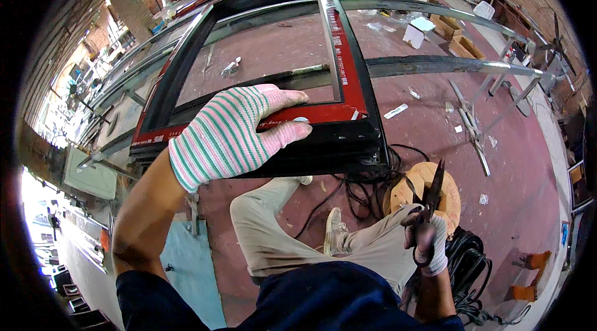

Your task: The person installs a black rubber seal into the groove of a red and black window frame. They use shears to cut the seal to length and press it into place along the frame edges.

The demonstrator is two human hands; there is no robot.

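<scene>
My left hand [227, 132], in a pink, green and white striped glove, grips the near rail of a black window frame [357, 76] faced with red film. Its thumb and forefinger stretch to the right, apart, along that rail; the other fingers are hidden. A small white round spot shows between the two fingertips. Over my right thigh, my right hand [430, 244], gloved too, is closed round the handles of dark scissors [436, 186]. Their blades point up and away from me, seemingly together, and are clear of the frame.
Metal rails [448, 65] run beneath and beyond the frame. A cable spool [449, 191] and black coils [466, 256] lie by my right leg. Cardboard boxes [465, 46] sit at the far right, an orange bracket [532, 275] at the near right. Left stands a pale blue panel [189, 269].
</scene>
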